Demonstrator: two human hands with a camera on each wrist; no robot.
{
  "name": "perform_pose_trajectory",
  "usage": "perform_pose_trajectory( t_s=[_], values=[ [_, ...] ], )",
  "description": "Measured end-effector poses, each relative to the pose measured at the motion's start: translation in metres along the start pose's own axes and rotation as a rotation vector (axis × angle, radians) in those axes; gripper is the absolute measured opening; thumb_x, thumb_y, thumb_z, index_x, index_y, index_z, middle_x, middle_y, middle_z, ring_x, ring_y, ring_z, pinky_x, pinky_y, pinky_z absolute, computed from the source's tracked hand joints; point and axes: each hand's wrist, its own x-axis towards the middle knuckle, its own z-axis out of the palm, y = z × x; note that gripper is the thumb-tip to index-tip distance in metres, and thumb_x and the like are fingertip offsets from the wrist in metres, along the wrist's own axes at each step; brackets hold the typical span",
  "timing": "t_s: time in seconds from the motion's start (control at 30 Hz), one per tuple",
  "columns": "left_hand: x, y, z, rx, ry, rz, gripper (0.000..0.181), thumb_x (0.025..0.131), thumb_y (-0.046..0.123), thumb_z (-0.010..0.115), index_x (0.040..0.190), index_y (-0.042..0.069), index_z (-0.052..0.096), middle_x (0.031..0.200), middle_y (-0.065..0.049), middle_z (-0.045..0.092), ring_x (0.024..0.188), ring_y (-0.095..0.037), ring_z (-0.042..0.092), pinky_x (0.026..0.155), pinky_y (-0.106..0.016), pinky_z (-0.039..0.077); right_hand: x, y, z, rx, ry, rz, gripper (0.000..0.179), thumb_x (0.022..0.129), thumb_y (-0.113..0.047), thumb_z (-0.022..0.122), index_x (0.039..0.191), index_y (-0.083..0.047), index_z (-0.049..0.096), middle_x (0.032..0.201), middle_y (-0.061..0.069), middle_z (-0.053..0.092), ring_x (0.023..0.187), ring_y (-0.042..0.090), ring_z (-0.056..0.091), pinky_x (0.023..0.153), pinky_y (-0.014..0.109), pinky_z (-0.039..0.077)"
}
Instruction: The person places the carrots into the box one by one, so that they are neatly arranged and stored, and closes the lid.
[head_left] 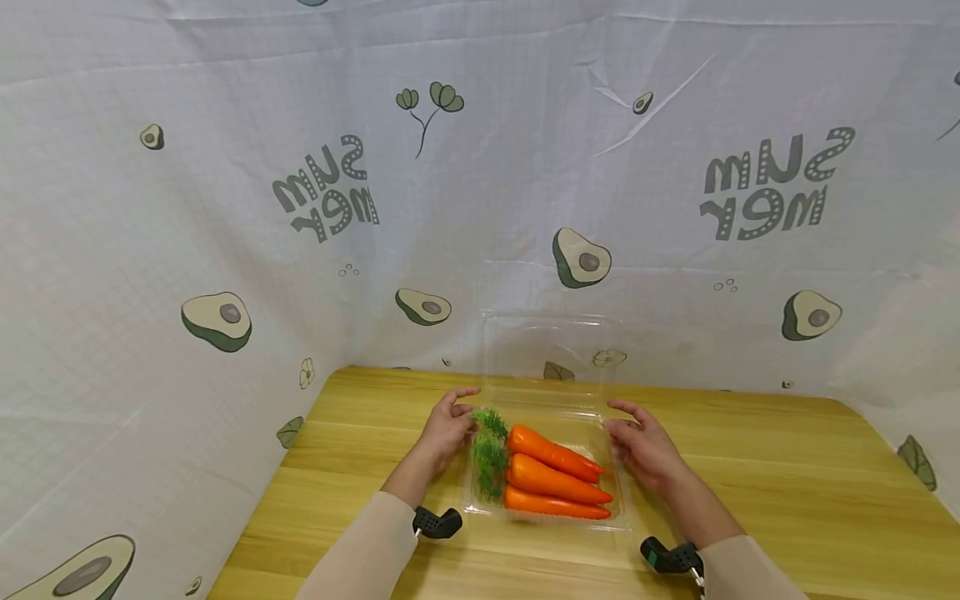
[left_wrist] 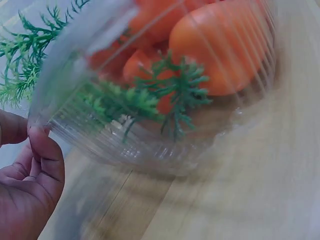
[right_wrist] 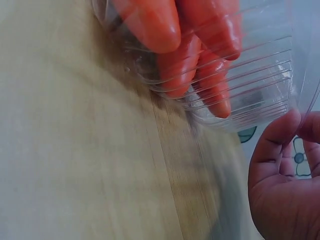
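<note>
A clear plastic clamshell box (head_left: 546,527) sits on the table with its lid (head_left: 551,354) raised at the back. Inside lie several orange carrots (head_left: 558,479), their green leafy tops (head_left: 491,458) to the left and tips to the right. At the box's left side, my left hand (head_left: 447,429) pinches the rim between thumb and finger, seen closely in the left wrist view near the ribbed wall (left_wrist: 150,150). On the opposite side my right hand (head_left: 647,446) pinches the rim the same way, beside the carrot tips (right_wrist: 218,102). Some leaves poke past the rim.
The wooden table (head_left: 772,483) spreads out on both sides of the box. Behind and to the left hangs a white cloth (head_left: 487,208) printed with avocados and lettering. Black wrist devices (head_left: 437,523) are worn on both wrists.
</note>
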Motion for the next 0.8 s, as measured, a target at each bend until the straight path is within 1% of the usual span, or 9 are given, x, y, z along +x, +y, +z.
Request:
perform_pose_trajectory(
  t_s=[0.17, 0.27, 0.4, 0.5, 0.6, 0.8],
  values=[
    [0.0034, -0.0002, 0.0015, 0.004, 0.023, 0.005, 0.053, 0.096, -0.011, 0.044, 0.143, 0.011, 0.053, 0.109, -0.006, 0.051, 0.077, -0.015, 0.056, 0.061, -0.025, 0.044, 0.0036, -0.0015, 0.0005, -0.012, 0.014, 0.001, 0.050, 0.106, -0.015, 0.055, 0.149, -0.005, 0.033, 0.081, -0.008, 0.054, 0.064, 0.009, 0.053, 0.062, 0.018, 0.049],
    [0.0058, -0.0017, 0.0026, 0.009, 0.040, 0.016, 0.051, 0.096, -0.011, 0.045, 0.142, 0.010, 0.054, 0.111, -0.008, 0.054, 0.075, -0.015, 0.056, 0.060, -0.025, 0.044, 0.0058, -0.0016, 0.0009, -0.010, 0.023, 0.000, 0.046, 0.106, -0.015, 0.056, 0.147, -0.006, 0.036, 0.082, -0.008, 0.053, 0.065, 0.010, 0.052, 0.063, 0.018, 0.050],
    [0.0068, -0.0035, 0.0035, 0.008, 0.053, 0.025, 0.048, 0.096, -0.011, 0.046, 0.139, 0.008, 0.056, 0.109, -0.008, 0.055, 0.073, -0.013, 0.055, 0.059, -0.024, 0.043, 0.0071, -0.0007, 0.0019, 0.017, 0.038, 0.000, 0.033, 0.105, -0.014, 0.057, 0.136, -0.013, 0.046, 0.083, -0.007, 0.054, 0.065, 0.010, 0.052, 0.063, 0.018, 0.051],
    [0.0061, -0.0033, 0.0036, -0.003, 0.055, 0.027, 0.046, 0.095, -0.011, 0.046, 0.136, 0.006, 0.057, 0.108, -0.008, 0.054, 0.072, -0.013, 0.054, 0.057, -0.024, 0.042, 0.0072, 0.0004, 0.0022, 0.025, 0.037, -0.005, 0.024, 0.105, -0.013, 0.057, 0.127, -0.021, 0.051, 0.084, -0.008, 0.054, 0.065, 0.009, 0.052, 0.063, 0.017, 0.051],
    [0.0054, -0.0023, 0.0034, -0.016, 0.051, 0.030, 0.044, 0.095, -0.011, 0.045, 0.135, 0.004, 0.056, 0.108, -0.008, 0.052, 0.071, -0.013, 0.053, 0.057, -0.023, 0.042, 0.0074, 0.0017, 0.0027, 0.034, 0.049, -0.011, 0.020, 0.105, -0.012, 0.057, 0.120, -0.024, 0.054, 0.085, -0.008, 0.055, 0.065, 0.009, 0.052, 0.062, 0.017, 0.051],
    [0.0051, -0.0024, 0.0034, -0.043, 0.037, 0.014, 0.040, 0.098, -0.010, 0.044, 0.135, 0.003, 0.054, 0.108, -0.006, 0.049, 0.073, -0.012, 0.052, 0.059, -0.023, 0.042, 0.0062, 0.0031, 0.0021, 0.033, 0.050, -0.002, 0.016, 0.105, -0.013, 0.057, 0.116, -0.026, 0.056, 0.088, -0.009, 0.057, 0.071, 0.008, 0.053, 0.064, 0.016, 0.051]
  ],
)
